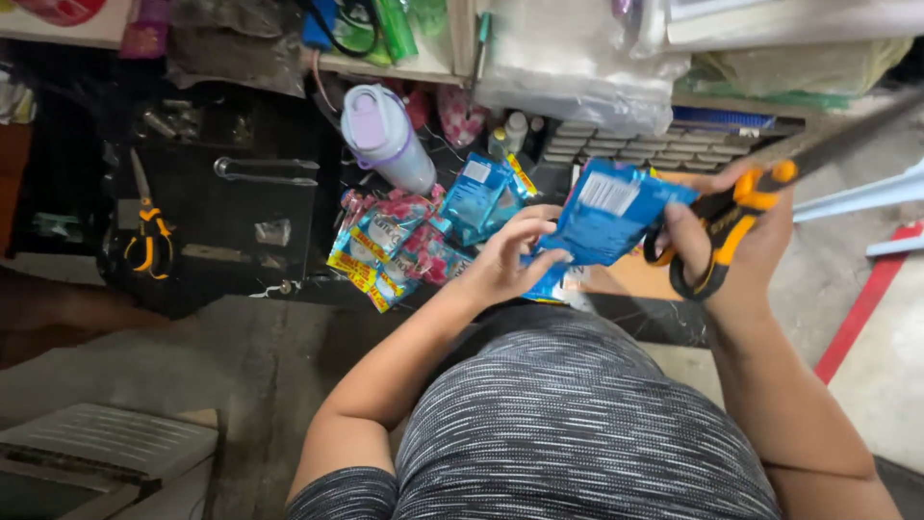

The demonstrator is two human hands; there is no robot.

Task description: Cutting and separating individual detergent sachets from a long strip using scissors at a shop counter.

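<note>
My left hand [508, 258] pinches the lower edge of a blue snack packet [608, 214] held up in front of me. My right hand [741, 236] grips a pair of orange-and-black scissors [746, 202] by the handles; the long dark blades point up and to the right, away from the packet. The scissor handles sit just right of the packet's edge. More blue, pink and yellow packets [404, 246] lie in a heap on the dark surface under my left hand.
A lilac-lidded water bottle [385, 135] lies behind the heap. A second pair of orange scissors [147, 231] hangs on the dark cabinet at left. Clear plastic bags [577, 67] fill the shelf above. A grey ribbed box [106, 443] sits on the floor at lower left.
</note>
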